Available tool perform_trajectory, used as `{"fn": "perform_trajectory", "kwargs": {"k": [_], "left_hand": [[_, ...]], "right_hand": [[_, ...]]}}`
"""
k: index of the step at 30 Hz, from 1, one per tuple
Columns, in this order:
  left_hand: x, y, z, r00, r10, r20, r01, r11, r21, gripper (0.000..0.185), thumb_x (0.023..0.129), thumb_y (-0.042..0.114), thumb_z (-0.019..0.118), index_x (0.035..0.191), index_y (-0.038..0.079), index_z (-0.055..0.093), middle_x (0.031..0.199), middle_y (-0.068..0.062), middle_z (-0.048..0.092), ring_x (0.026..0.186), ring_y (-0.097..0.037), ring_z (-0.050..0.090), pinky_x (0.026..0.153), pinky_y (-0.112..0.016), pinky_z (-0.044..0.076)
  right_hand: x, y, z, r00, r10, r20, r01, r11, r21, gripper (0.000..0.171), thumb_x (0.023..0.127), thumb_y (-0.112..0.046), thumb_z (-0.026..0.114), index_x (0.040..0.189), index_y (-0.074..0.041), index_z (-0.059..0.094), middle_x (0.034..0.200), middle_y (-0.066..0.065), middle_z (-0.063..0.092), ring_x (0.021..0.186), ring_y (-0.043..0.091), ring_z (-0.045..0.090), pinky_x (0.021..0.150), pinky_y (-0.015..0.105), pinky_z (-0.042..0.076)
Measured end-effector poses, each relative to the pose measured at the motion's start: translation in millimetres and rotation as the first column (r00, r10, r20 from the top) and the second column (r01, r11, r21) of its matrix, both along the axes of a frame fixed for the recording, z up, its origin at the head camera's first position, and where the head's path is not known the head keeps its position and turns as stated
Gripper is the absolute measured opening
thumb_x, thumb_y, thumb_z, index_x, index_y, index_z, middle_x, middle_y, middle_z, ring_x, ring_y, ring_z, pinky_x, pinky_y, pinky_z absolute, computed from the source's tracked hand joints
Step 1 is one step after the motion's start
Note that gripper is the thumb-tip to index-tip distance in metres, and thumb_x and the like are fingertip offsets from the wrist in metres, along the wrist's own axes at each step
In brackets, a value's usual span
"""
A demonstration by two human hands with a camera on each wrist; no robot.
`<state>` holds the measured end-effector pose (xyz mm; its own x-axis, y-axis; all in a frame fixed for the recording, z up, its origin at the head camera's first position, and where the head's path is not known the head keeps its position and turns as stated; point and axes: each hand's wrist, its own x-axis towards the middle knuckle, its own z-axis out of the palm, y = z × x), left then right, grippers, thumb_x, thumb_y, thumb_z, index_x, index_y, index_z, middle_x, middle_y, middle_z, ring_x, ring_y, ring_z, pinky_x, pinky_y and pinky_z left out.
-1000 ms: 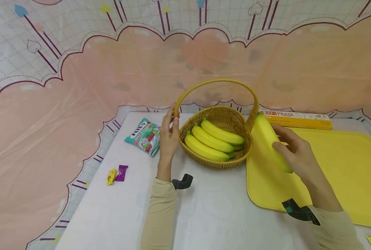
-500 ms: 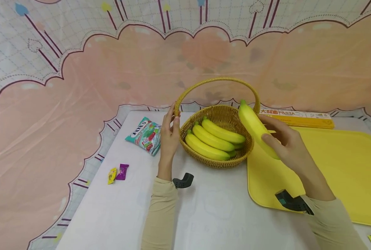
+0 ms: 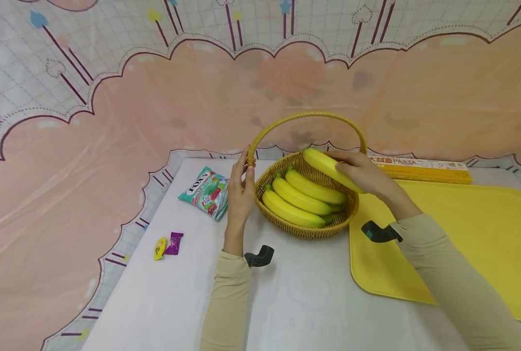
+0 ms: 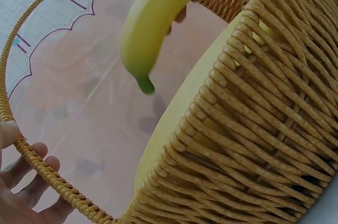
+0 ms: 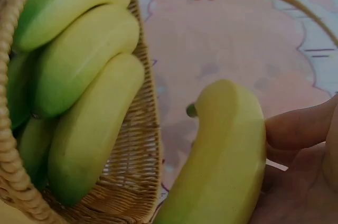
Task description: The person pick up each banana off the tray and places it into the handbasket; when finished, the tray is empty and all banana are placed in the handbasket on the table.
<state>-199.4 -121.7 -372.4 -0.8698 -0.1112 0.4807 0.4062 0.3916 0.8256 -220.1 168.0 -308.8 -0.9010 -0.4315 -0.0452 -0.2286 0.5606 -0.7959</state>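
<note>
A woven basket [image 3: 306, 234] with a tall arched handle [image 3: 306, 115] stands on the table, and several bananas [image 3: 302, 194] lie inside it. My left hand [image 3: 241, 192] grips the left side of the handle, thumb on one side and fingers on the other, as the left wrist view shows. Over the basket's right rear part, my right hand [image 3: 361, 170] holds another banana [image 3: 328, 165] between thumb and fingers. That banana is tilted, its stem end toward the upper left. In the right wrist view the held banana [image 5: 222, 155] is apart from the ones in the basket.
A teal candy bag [image 3: 205, 193] lies left of the left hand. Two small wrapped candies, one yellow [image 3: 160, 248] and one purple [image 3: 174, 243], sit nearer the front. To the right are a yellow tray [image 3: 462, 234] and a pasta box [image 3: 423, 170] behind it.
My right hand has carried the banana leftward from above the tray to over the basket, and the banana has turned flatter. The left hand has stayed on the handle.
</note>
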Motion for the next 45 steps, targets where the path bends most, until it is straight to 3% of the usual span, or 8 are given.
{"fn": "perform_trajectory", "kwargs": {"k": [4,11,16,23,25,32,37,45], "left_hand": [[0.2,0,-0.1,1.000,0.000,0.006,0.000,1.000,0.004,0.043,0.102,0.032,0.040,0.144,0.041,0.034,0.128,-0.006,0.054,0.120,-0.023,0.052,0.089,-0.042,0.051],[0.7,0,1.7,1.000,0.001,0.014,-0.001,1.000,0.003,0.044,0.102,0.032,0.041,0.144,0.040,0.034,0.129,-0.006,0.054,0.120,-0.023,0.051,0.091,-0.043,0.051],[0.9,1,0.4,1.000,0.001,0.013,-0.001,1.000,0.001,0.044,0.102,0.032,0.040,0.145,0.038,0.035,0.127,-0.006,0.054,0.119,-0.023,0.052,0.090,-0.043,0.051],[1.5,3,-1.2,1.000,-0.001,0.019,0.001,1.000,0.004,0.044,0.102,0.031,0.040,0.144,0.041,0.034,0.126,-0.007,0.055,0.118,-0.021,0.053,0.088,-0.041,0.052],[1.4,3,-0.6,1.000,0.002,0.018,-0.002,1.000,0.003,0.044,0.102,0.031,0.040,0.144,0.040,0.034,0.127,-0.007,0.055,0.118,-0.021,0.052,0.088,-0.041,0.052],[-0.7,3,1.1,1.000,0.005,0.011,-0.005,1.000,0.003,0.045,0.102,0.028,0.041,0.146,0.030,0.035,0.129,-0.007,0.053,0.120,-0.023,0.051,0.089,-0.044,0.051],[0.1,4,1.8,1.000,0.003,0.019,-0.004,1.000,0.007,0.045,0.102,0.030,0.040,0.146,0.035,0.034,0.128,-0.007,0.053,0.120,-0.023,0.051,0.090,-0.043,0.051],[2.3,3,3.7,0.999,-0.003,0.031,0.003,1.000,0.005,0.045,0.102,0.029,0.040,0.145,0.038,0.033,0.130,-0.007,0.053,0.121,-0.023,0.051,0.093,-0.045,0.050]], "right_hand": [[-18.9,-10,-4.7,0.998,0.051,0.040,-0.054,0.995,0.081,0.047,0.101,-0.017,0.032,0.147,-0.009,0.034,0.154,0.018,0.027,0.144,0.037,0.016,0.115,0.055,0.018],[-40.6,-24,-9.7,0.992,0.046,0.114,-0.063,0.985,0.158,0.047,0.100,-0.017,0.027,0.146,-0.009,0.036,0.153,0.017,0.028,0.144,0.038,0.016,0.115,0.054,0.017],[-49.3,-27,-20.4,0.977,0.017,0.211,-0.044,0.991,0.123,0.048,0.099,-0.018,0.027,0.145,-0.007,0.037,0.154,0.018,0.026,0.145,0.037,0.014,0.114,0.053,0.020],[-56.2,-28,-38.5,0.942,0.061,0.331,-0.077,0.996,0.035,0.049,0.100,-0.013,0.023,0.146,-0.001,0.031,0.152,0.024,0.024,0.137,0.040,0.028,0.110,0.052,0.029],[-57.3,-27,-40.4,0.937,0.063,0.342,-0.078,0.996,0.031,0.048,0.101,-0.014,0.022,0.147,-0.002,0.030,0.153,0.023,0.020,0.137,0.040,0.026,0.110,0.052,0.029],[-59.8,-26,-45.0,0.946,0.053,0.321,-0.080,0.994,0.072,0.049,0.101,-0.014,0.020,0.148,-0.002,0.027,0.154,0.023,0.018,0.140,0.040,0.020,0.111,0.053,0.026],[-58.3,-24,-46.5,0.954,0.051,0.295,-0.081,0.993,0.091,0.049,0.101,-0.013,0.019,0.147,0.000,0.028,0.153,0.025,0.021,0.140,0.042,0.020,0.111,0.053,0.027],[-41.3,-20,-46.0,0.994,0.040,0.103,-0.049,0.995,0.088,0.049,0.103,-0.017,0.026,0.148,0.001,0.023,0.153,0.023,0.023,0.142,0.041,0.020,0.114,0.055,0.020]]}}
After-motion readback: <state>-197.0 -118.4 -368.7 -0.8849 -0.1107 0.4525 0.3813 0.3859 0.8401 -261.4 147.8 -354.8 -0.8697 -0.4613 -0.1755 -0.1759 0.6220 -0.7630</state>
